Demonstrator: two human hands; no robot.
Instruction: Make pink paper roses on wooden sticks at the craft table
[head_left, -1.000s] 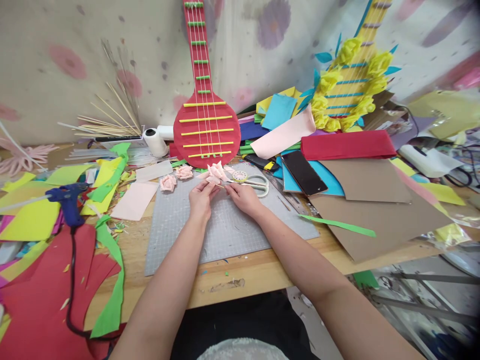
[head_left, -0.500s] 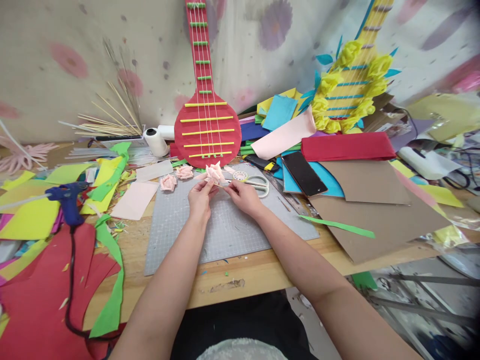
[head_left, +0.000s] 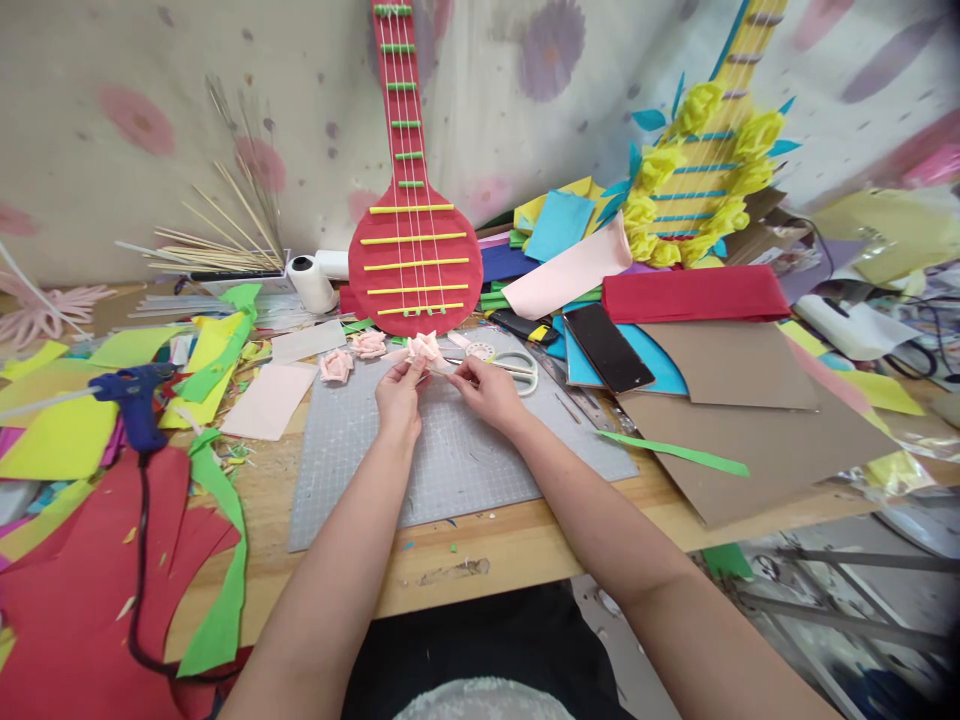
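- Left hand [head_left: 400, 395]: thumb and fingers pinch the base of a pink flower [head_left: 425, 349], which sits upright just above its fingertips.
- Right hand [head_left: 486, 390]: fingers are curled in, apparently gripping one end of a thin stick [head_left: 439, 373] that runs towards the flower's base; the fingertips are partly hidden.
- The flower looks like crepe paper, so probably very light, soft and easily crushed, not slippery; the gathered base seems the safest hold, petals left alone. The stick should be stiffer, though thin enough to snap.
- Two finished-looking pink roses [head_left: 352, 355] lie to the left of the hands, near enough to be brushed.
- Scissors [head_left: 519, 371] lie just beyond the right hand, their handle rings close to its knuckles, beside a round disc [head_left: 480, 351].
- Behind the flower, the red paper instrument [head_left: 416, 265] limits forward movement.
- The most open room is on the grey cutting mat [head_left: 480, 460], between the forearms; past its near edge comes a strip of wooden table [head_left: 517, 545], then the drop.
- A phone [head_left: 608, 346] and cardboard [head_left: 757, 450] crowd the right.
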